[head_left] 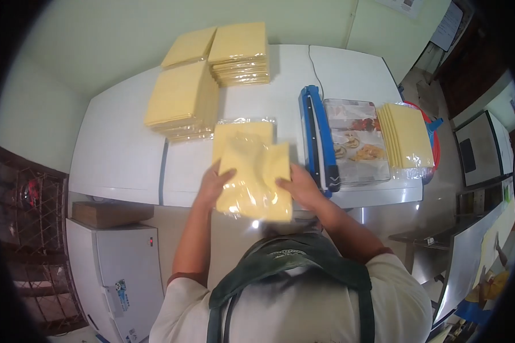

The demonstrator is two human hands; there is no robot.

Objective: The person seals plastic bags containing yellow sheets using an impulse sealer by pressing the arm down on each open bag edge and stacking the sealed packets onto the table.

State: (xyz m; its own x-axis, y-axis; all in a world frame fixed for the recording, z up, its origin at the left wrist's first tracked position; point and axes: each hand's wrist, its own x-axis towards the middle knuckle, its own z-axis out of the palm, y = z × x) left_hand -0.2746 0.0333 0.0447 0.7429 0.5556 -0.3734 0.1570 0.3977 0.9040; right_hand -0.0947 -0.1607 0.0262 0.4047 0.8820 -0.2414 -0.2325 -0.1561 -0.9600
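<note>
A yellow sheet pack [254, 183] in clear, shiny plastic is held between my two hands at the table's front edge. My left hand [214, 182] grips its left side, thumb on top. On its right side, my right hand [298, 186] is closed with the thumb on the face. The pack's upper part is blurred and bent. Beneath and behind it, another yellow pack [243, 130] lies on the white table [292, 63]. Just right of my right hand stands a long blue sealing device [319, 137].
Tall stacks of yellow packs [180, 94] stand at the back left. Right of the blue device lie a food-printed tray [355, 140] and a row of overlapping packs [409, 137]. A white cabinet [126, 274] is below left. Part of another person [492, 286] shows at far right.
</note>
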